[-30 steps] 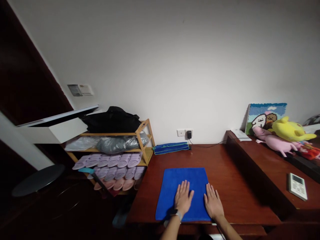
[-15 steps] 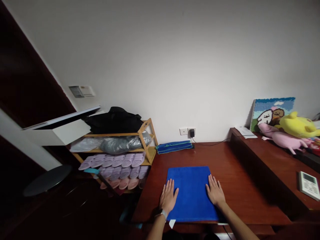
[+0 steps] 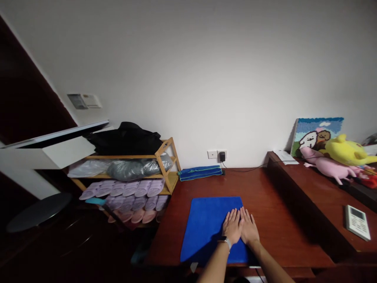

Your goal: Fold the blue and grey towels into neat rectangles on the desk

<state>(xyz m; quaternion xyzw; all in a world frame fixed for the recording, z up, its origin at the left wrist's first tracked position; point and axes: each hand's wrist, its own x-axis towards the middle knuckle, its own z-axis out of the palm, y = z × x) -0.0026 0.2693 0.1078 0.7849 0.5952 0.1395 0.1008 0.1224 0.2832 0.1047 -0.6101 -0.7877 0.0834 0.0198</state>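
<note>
A blue cloth [image 3: 206, 224] lies flat on the reddish-brown table [image 3: 277, 228], with a small pale tag at its front edge. My left hand [image 3: 233, 226] rests palm down on the right part of the cloth, fingers straight; a watch is on that wrist. Right beside it, touching it, my right hand [image 3: 249, 228] lies flat over the cloth's right edge. Neither hand grips anything. A folded blue cloth with green edging [image 3: 200, 173] lies at the back of the table by the wall.
A wooden rack [image 3: 167, 177] with slippers and a black bag [image 3: 126, 139] stands at the left. On a raised ledge at the right are plush toys [image 3: 326, 165], a picture and a white keypad device [image 3: 357, 222]. A plugged-in adapter [image 3: 222, 156] trails a cable.
My left hand has moved right across the cloth, from its left edge to beside my right hand. The whole view has shifted slightly.
</note>
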